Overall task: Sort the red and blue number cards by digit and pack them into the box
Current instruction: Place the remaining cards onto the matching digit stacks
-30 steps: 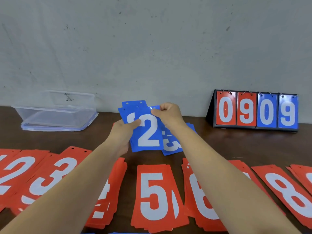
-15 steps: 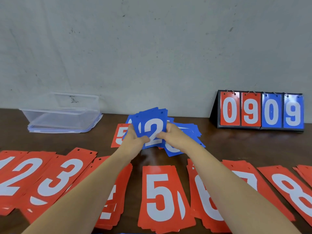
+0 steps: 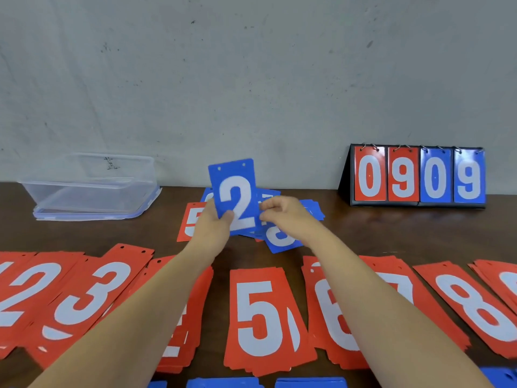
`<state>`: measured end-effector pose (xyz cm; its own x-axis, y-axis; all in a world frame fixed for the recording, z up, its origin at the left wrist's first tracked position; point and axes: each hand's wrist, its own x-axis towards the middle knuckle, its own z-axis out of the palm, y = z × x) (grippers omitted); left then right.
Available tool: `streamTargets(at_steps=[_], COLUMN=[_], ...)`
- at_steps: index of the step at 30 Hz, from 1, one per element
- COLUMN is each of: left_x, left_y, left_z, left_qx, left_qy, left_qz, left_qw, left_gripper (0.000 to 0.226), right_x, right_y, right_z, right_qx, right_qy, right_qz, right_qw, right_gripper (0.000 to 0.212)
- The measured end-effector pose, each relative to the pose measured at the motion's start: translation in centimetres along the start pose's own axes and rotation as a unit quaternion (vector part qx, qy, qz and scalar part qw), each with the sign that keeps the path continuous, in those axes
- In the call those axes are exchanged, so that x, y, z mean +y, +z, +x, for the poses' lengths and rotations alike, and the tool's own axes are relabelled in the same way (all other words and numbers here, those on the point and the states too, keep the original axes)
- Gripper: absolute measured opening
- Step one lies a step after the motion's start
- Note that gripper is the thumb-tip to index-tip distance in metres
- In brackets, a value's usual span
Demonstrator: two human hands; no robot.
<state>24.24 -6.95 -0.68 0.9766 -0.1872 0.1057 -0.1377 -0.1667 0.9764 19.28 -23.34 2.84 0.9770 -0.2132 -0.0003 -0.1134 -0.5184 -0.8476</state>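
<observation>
At frame centre, the left hand (image 3: 215, 224) pinches a blue 2 card (image 3: 233, 189) upright; the right hand (image 3: 286, 217) curls its fingers over the blue pile (image 3: 279, 240), grip unclear.

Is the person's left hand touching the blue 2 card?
Touching. The head view shows the left hand gripping the blue 2 card at its lower left corner, with the thumb pressed on its face.

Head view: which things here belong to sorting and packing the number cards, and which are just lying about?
Belong to the job: blue card with white 2, gripped by the left hand; loose pile of blue number cards; row of red number card stacks; clear plastic box.
Just lying about: black folding scoreboard showing 0909.
</observation>
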Motion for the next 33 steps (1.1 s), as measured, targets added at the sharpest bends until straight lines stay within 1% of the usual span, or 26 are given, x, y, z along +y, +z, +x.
streamTargets(at_steps=[1,2,3,4,5,6,8,9,11,15,17,19,21,23,24,25,26,28,29,31,33], left_x=[0.4,0.7,0.9,1.1,1.0,0.9,0.6,0.5,0.2,0.0,0.0,0.0,0.0,0.0,0.2,0.3,0.4,0.7,0.7,0.7,0.9], left_y=[-0.5,-1.0,-1.5,-2.1,-2.5,-2.9,-3.3,-3.3,-3.2,-3.0,-3.1,-3.5,-3.8,-4.1,-4.2,-4.3,-4.4,-4.6,-4.7,-4.8,-4.5], left_z=[0.3,0.5,0.7,0.8,0.9,0.8,0.6,0.4,0.3,0.3,0.3,0.3,0.4,0.6,0.6,0.6,0.7,0.7,0.7,0.8,0.8], left_qx=[0.009,0.014,0.019,0.021,0.023,0.020,0.014,0.013,0.016,0.039,0.047,0.047,0.045,0.045,0.045,0.043,0.042,0.044,0.045,0.035,0.022], left_qy=[-0.008,-0.019,-0.029,-0.034,-0.037,-0.034,-0.035,-0.041,-0.056,-0.071,-0.081,-0.082,-0.080,-0.080,-0.081,-0.081,-0.085,-0.088,-0.089,-0.092,-0.093], left_qz=[-0.035,-0.073,-0.104,-0.122,-0.133,-0.139,-0.144,-0.149,-0.158,-0.159,-0.151,-0.143,-0.137,-0.137,-0.137,-0.137,-0.132,-0.127,-0.128,-0.144,-0.157], left_qw=[0.999,0.997,0.994,0.992,0.990,0.989,0.989,0.988,0.986,0.984,0.984,0.985,0.986,0.986,0.986,0.986,0.987,0.987,0.987,0.985,0.983], left_gripper=[0.036,0.032,0.029,0.028,0.026,0.023,0.018,0.019,0.019,0.017,0.015,0.015,0.017,0.016,0.016,0.016,0.019,0.030,0.035,0.038,0.035], right_x=[0.4,1.1,2.0,2.9,3.6,4.2,4.9,5.1,4.8,4.4,4.3,4.1,4.0,3.6,3.1,2.4,1.7,0.6,0.1,-0.7,-1.4], right_y=[-1.2,-2.4,-3.5,-4.4,-4.9,-5.0,-4.3,-3.9,-3.4,-3.3,-3.3,-3.1,-3.4,-4.2,-4.8,-5.6,-6.4,-7.9,-8.3,-8.6,-7.9], right_z=[0.0,0.0,-0.2,-0.7,-1.2,-1.5,-2.1,-2.0,-1.8,-1.5,-1.5,-1.5,-1.3,-1.2,-1.3,-1.4,-1.5,-1.3,-1.1,-0.7,-0.6], right_qx=[0.049,0.110,0.157,0.173,0.165,0.150,0.130,0.128,0.123,0.113,0.120,0.134,0.168,0.200,0.218,0.241,0.264,0.298,0.309,0.309,0.267], right_qy=[0.031,0.075,0.131,0.186,0.226,0.251,0.264,0.258,0.250,0.252,0.244,0.238,0.224,0.182,0.155,0.136,0.127,0.119,0.113,0.106,0.101], right_qz=[-0.019,-0.092,-0.191,-0.262,-0.294,-0.302,-0.319,-0.333,-0.341,-0.316,-0.296,-0.258,-0.165,0.029,0.131,0.206,0.253,0.309,0.323,0.320,0.306], right_qw=[0.998,0.987,0.960,0.931,0.914,0.907,0.901,0.898,0.898,0.908,0.916,0.927,0.946,0.962,0.955,0.939,0.922,0.895,0.887,0.889,0.908], right_gripper=[0.023,0.037,0.054,0.070,0.084,0.095,0.111,0.114,0.111,0.103,0.101,0.093,0.074,0.049,0.034,0.022,0.017,0.012,0.010,0.007,0.006])
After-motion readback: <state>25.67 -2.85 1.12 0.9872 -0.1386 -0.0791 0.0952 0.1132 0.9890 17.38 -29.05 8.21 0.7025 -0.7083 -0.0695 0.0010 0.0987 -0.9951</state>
